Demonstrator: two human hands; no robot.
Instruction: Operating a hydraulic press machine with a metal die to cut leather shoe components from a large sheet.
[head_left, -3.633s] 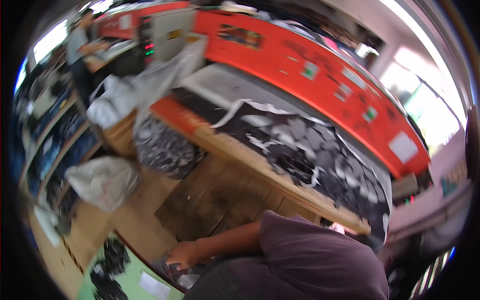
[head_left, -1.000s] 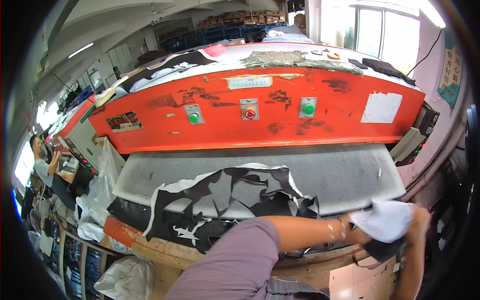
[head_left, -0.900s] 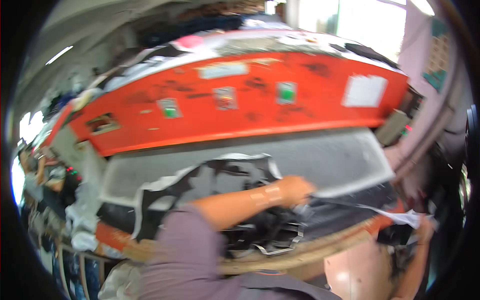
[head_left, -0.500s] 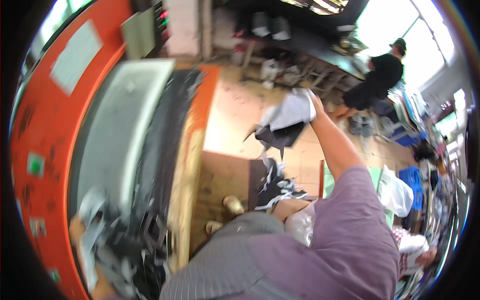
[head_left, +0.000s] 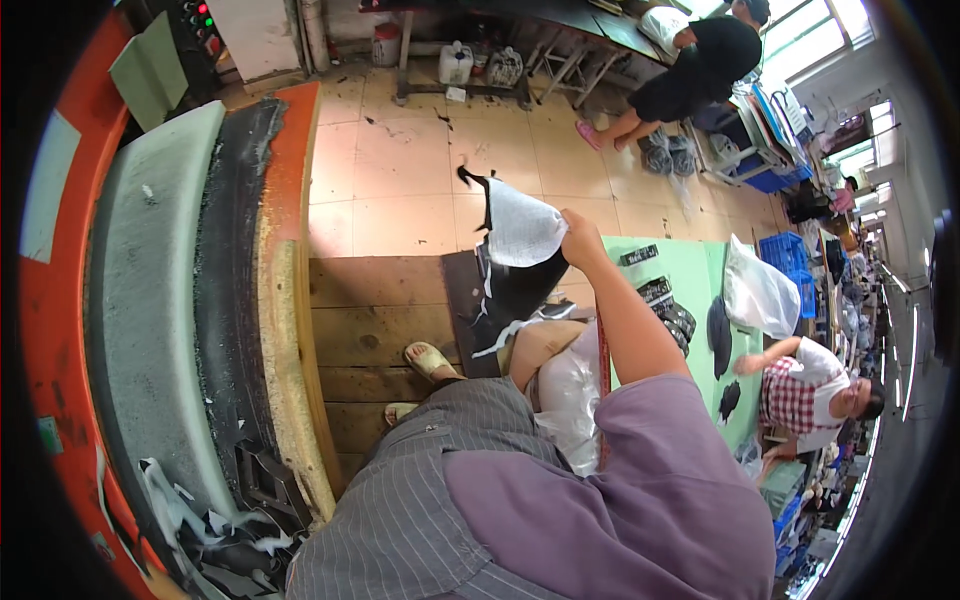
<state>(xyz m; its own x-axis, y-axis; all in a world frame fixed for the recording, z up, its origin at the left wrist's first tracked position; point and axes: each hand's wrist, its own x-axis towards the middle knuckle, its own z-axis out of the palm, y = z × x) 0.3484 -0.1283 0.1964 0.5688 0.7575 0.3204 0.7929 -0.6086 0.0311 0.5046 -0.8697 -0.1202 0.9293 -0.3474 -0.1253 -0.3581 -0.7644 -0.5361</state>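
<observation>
My right hand [head_left: 580,238] is stretched out over the floor, its fingers closed on the edge of a limp sheet scrap [head_left: 522,228], white on the face toward me with black strips trailing from it. Below it lies a heap of black offcuts with white edges [head_left: 490,338], partly behind the held scrap. At the lower left rim a bit of skin from my left arm or hand [head_left: 160,582] shows beside grey and black scraps [head_left: 215,545]; its fingers are hidden. Those scraps lie at the near end of a long grey-green pad [head_left: 160,300], near a black frame-shaped tool [head_left: 270,485].
An orange machine [head_left: 60,330] stands along the left. Right of me is a green-topped table [head_left: 705,275] with black pieces and a plastic bag [head_left: 755,290]; a person in a checked apron [head_left: 800,390] works there. Another person in black [head_left: 715,55] stands at the far bench [head_left: 520,10].
My view has swung to the right and steadied. The right hand still grips the scrap, now lower over the offcut heap. The left hand has slipped mostly out of view.
</observation>
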